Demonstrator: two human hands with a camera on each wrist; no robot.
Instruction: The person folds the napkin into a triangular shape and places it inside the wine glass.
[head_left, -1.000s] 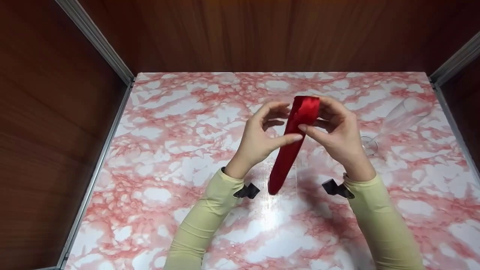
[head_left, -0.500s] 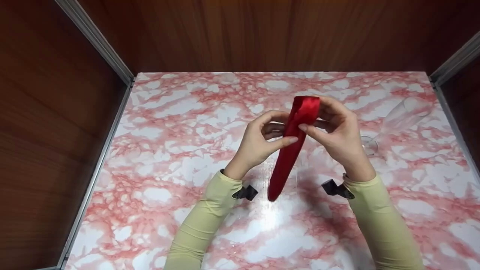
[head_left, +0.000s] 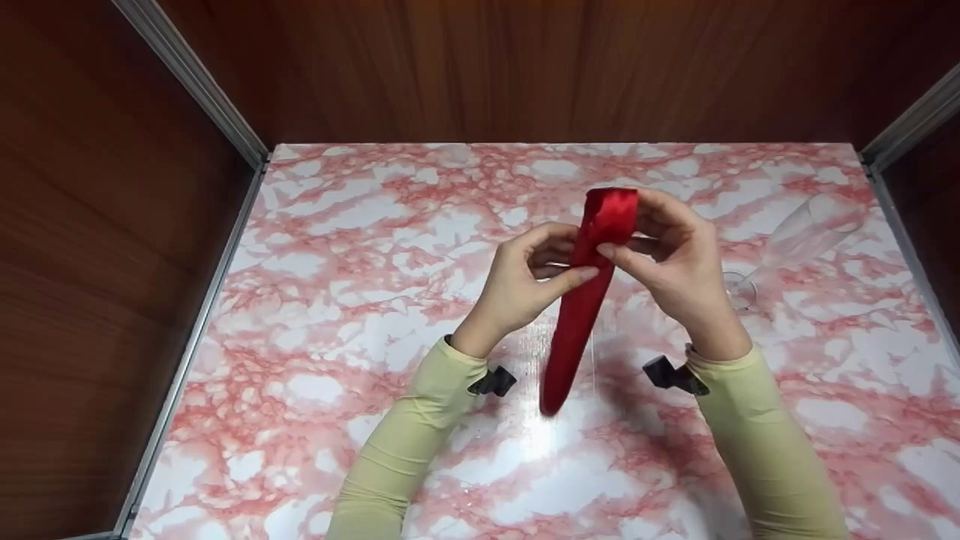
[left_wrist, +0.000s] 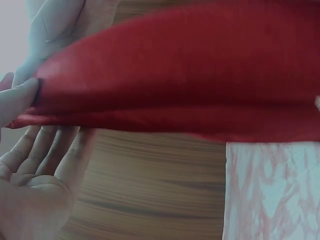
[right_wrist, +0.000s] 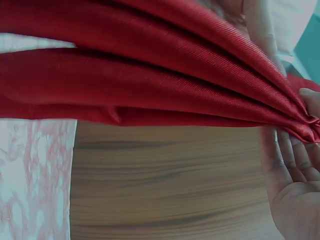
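A narrow, folded strip of red satin cloth [head_left: 577, 319] is held between both hands over the table, its lower end trailing toward the front. My left hand [head_left: 517, 281] pinches its left edge, thumb in front and fingers behind. The right hand [head_left: 679, 259] grips it slightly higher, with the thumb on the front face and the top folded over. In the right wrist view the cloth [right_wrist: 150, 75] runs in deep pleats that gather at the right hand [right_wrist: 295, 205]. Seen from the left wrist, a smoother face of the cloth [left_wrist: 175, 65] stretches past the left hand [left_wrist: 32, 205].
A clear champagne flute [head_left: 806, 232] stands to the right, beyond the right hand, its round foot [head_left: 741, 290] on the table. Red-and-white marbled pattern covers the table [head_left: 315, 322]. Dark wood panels [head_left: 465, 71] enclose the back and sides.
My left hand has shifted slightly down and its fingers have closed in behind the cloth. The cloth's lower end has dropped nearer the front. The right hand has barely moved.
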